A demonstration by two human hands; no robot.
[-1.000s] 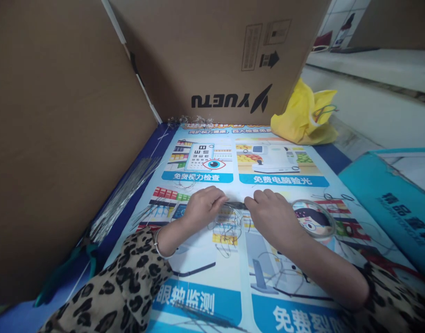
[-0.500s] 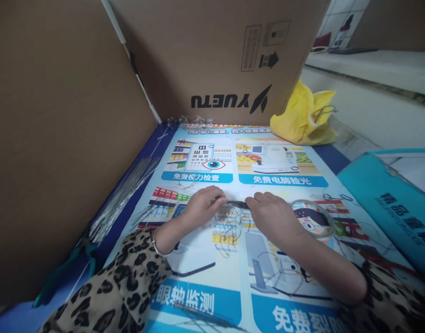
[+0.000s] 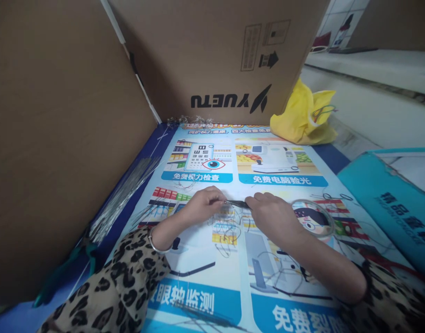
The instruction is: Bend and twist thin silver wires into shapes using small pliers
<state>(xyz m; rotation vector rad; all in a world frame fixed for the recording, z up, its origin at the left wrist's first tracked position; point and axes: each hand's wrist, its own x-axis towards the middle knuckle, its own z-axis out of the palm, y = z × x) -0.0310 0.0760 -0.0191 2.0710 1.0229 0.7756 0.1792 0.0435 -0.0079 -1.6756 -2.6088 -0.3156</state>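
Observation:
My right hand (image 3: 274, 215) is wrapped round dark, slim-nosed pliers (image 3: 237, 203), whose jaws point left. At the tip of those jaws, my left hand (image 3: 206, 203) is closed in a pinch on what looks like a thin wire, mostly hidden by the fingers. Just below the pliers lie several bent wire pieces (image 3: 226, 233), loosely tangled on the printed poster (image 3: 212, 273). Beside my right hand rests a clear round ring (image 3: 333, 221), with longer curved wires around it.
A bundle of straight wires (image 3: 124, 194) and green-handled pliers (image 3: 83, 254) lie to the left. Cardboard panels (image 3: 212, 55) wall off the back and left. A yellow bag (image 3: 302, 118) stands at the back right, a teal box (image 3: 396, 203) at the right.
My left hand and forearm have shifted very slightly, and the pliers' tip has moved a touch left with them. The right hand stays almost still, keeping its grip.

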